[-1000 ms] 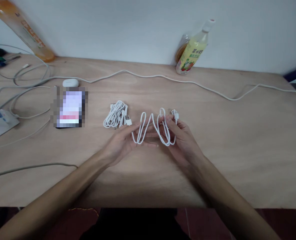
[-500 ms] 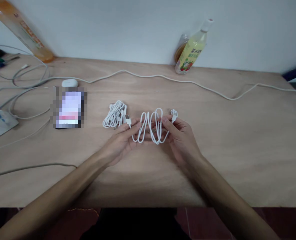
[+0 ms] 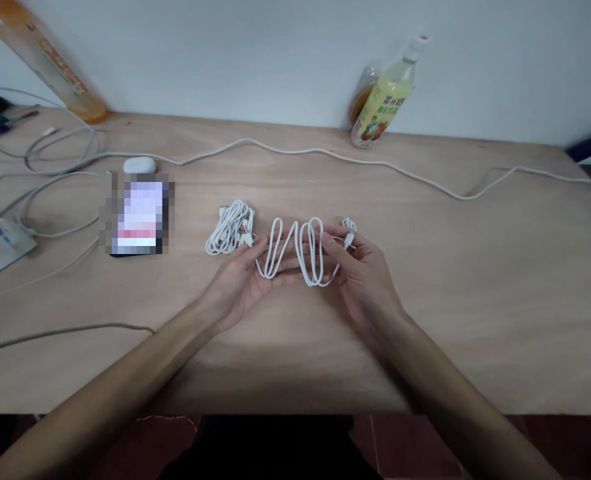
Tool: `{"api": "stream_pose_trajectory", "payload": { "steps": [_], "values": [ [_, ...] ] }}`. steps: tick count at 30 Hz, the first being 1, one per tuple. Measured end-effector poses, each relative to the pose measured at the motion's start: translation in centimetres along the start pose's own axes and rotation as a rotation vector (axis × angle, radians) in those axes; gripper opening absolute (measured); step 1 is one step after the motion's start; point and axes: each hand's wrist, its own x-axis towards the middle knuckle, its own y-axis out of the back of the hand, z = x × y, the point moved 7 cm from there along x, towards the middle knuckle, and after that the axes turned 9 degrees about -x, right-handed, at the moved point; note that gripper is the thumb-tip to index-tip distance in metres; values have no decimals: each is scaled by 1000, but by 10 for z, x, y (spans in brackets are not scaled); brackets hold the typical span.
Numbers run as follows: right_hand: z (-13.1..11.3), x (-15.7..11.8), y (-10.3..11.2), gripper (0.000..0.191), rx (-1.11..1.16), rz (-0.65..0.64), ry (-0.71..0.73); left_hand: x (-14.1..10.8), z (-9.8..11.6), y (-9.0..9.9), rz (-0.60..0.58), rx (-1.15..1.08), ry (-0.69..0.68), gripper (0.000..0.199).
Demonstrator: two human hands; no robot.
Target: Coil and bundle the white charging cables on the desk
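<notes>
A white USB charging cable [image 3: 317,270] hangs in loose loops between my two hands, above the near half of the desk. My left hand [image 3: 242,277] is closed on its left end, and a white plug shows above the thumb. With thumb and fingers, my right hand [image 3: 358,267] grips the other side of the loops. A white connector and a small coil of wire show just beyond its fingertips; whether that coil belongs to the same cable I cannot tell. Just beyond my left hand lies a bundle of coiled white cables [image 3: 230,227].
Left of the bundle lies a phone [image 3: 142,213], its screen blurred, with a white earbud case [image 3: 139,165] behind it. A long white cord [image 3: 285,152] crosses the desk [image 3: 475,300]. An orange drink bottle [image 3: 60,73] and a yellow-labelled bottle [image 3: 385,100] stand by the wall.
My left hand has shifted slightly left, and the loops between the hands are spread wider. My right hand has hardly moved.
</notes>
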Motion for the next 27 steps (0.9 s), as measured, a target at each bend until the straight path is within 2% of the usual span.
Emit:
{"api": "stream_pose_trajectory", "payload": {
  "steps": [3, 11, 18, 27],
  "values": [
    [1, 3, 3, 44, 16, 14, -11, 0, 0, 1, -12, 0, 5, 37],
    [5, 4, 2, 37, 34, -22, -28, 1, 0, 0, -63, 5, 22, 40],
    [3, 4, 4, 38, 17, 19, 5, 0, 3, -1, -45, -10, 1, 33],
    [-3, 2, 10, 36, 0, 97, 8, -2, 9, -3, 5, -48, -62, 39]
  ]
}}
